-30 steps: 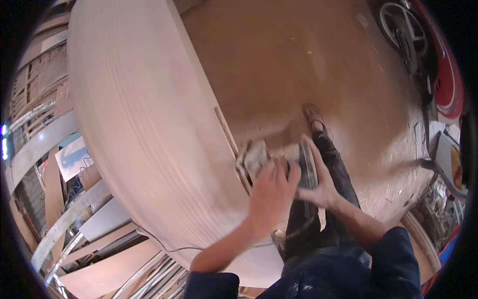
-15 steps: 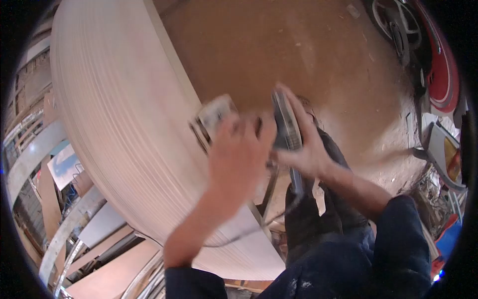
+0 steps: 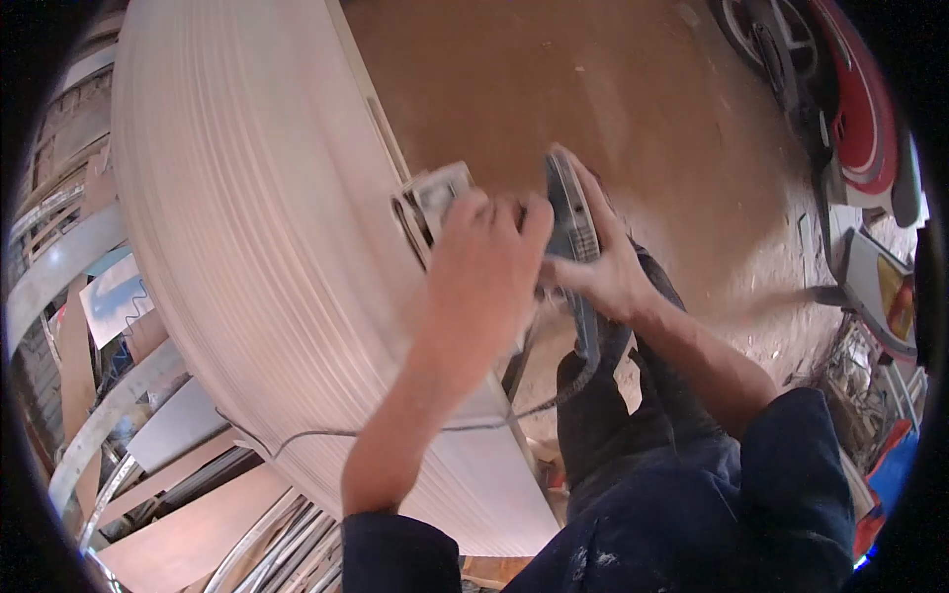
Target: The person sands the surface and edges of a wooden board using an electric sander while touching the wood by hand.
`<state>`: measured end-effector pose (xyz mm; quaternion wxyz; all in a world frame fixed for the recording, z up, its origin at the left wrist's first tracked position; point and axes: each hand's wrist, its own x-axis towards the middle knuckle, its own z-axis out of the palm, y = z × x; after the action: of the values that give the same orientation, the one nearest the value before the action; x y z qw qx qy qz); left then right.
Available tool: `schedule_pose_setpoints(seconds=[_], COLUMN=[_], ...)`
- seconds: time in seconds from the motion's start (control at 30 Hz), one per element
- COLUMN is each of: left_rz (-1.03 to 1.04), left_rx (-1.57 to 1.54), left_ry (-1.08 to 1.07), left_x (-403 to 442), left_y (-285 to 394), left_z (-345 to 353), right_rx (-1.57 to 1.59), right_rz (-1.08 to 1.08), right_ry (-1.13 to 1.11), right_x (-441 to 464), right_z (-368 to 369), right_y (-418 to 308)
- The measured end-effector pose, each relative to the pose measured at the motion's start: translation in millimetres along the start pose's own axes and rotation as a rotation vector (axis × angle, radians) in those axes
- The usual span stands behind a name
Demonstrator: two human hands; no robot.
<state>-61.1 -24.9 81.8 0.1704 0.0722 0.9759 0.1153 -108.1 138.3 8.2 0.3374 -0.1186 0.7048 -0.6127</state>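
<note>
My right hand point(image 3: 615, 267) grips a dark grey corded electric sander point(image 3: 570, 219), held on its side with its flat face toward my left hand. Its handle end and cord point down toward my legs. My left hand point(image 3: 486, 237), a little blurred, has its fingers curled beside the sander; what is in them, if anything, is hidden. Just past those fingers, a pale boxy object point(image 3: 437, 191) with dark slots on its side sits at the edge of a large white grooved panel point(image 3: 247, 217). My left hand partly covers it.
The sander's black cord point(image 3: 326, 432) runs across the panel's lower part. Boards and metal strips point(image 3: 188, 494) lie beyond its left side. A dusty brown floor point(image 3: 633, 89) stretches to the right, where a red motorcycle point(image 3: 860, 119) stands. Clutter lies at the lower right.
Both hands and the sander appear slightly higher in view. The panel has shifted a little to the right as the view moved. More of the cord shows across the panel.
</note>
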Motion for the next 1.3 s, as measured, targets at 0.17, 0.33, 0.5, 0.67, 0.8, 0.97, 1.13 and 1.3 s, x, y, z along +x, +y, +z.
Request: schedule_pose_setpoints(seconds=[0.17, 0.33, 0.5, 0.67, 0.8, 0.97, 1.13, 1.3], left_rz=[0.03, 0.051, 0.011, -0.047, -0.089, -0.007, -0.026, -0.009], left_rx=[0.038, -0.071, -0.011, 0.044, 0.009, -0.161, 0.007, -0.041], left_ry=[0.004, -0.145, -0.21, -0.15, -0.164, -0.12, -0.069, -0.102], left_x=[-91, -126, -65, -2, -17, -44, -7, -42], left_y=[76, 101, 50, 8, 22, 43, 18, 46], left_z=[58, 77, 31, 9, 21, 37, 14, 40], right_rx=[0.056, 0.127, 0.113, 0.176, 0.184, 0.04, 0.123, 0.099], right_rz=[0.072, 0.215, 0.095, 0.133, 0.099, 0.037, 0.053, 0.053], right_ry=[-0.039, -0.064, 0.003, -0.04, 0.009, 0.031, 0.009, 0.013], right_x=[-132, -185, -103, -12, -44, -79, -25, -79], right_z=[11, 16, 14, 4, 9, 8, -2, 5], right_y=[44, 44, 27, 2, 29, 40, 10, 36])
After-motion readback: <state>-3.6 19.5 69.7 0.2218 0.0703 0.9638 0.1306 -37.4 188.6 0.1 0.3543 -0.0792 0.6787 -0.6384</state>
